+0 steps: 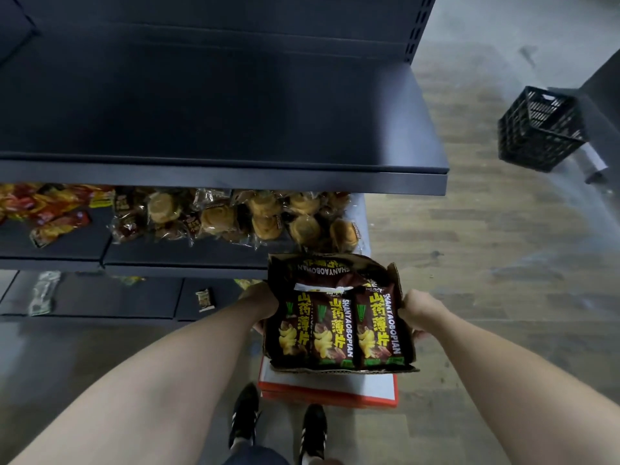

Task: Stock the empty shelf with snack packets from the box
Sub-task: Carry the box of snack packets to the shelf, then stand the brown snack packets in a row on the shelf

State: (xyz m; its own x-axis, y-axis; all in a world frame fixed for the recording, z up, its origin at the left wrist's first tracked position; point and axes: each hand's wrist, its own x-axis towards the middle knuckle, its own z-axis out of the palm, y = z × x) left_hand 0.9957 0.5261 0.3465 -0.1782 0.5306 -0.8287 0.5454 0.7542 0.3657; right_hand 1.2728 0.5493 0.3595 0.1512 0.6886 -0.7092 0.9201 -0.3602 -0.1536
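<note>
An open cardboard box [407, 350] full of brown snack packets [332, 333] with yellow lettering hangs in front of me, below the shelves. My left hand [263, 305] grips its left wall and my right hand [416, 312] grips its right wall. Three packets lie side by side on top, with more under them at the far end. The empty dark shelf [208, 109] spans the upper left of the view, above and beyond the box.
The shelf below holds wrapped round pastries [255, 216] and red-yellow packets [50, 209]. A lower shelf has a few loose packets [204, 299]. A white and red box [335, 389] lies on the floor under the held box. A black plastic crate [540, 129] stands far right.
</note>
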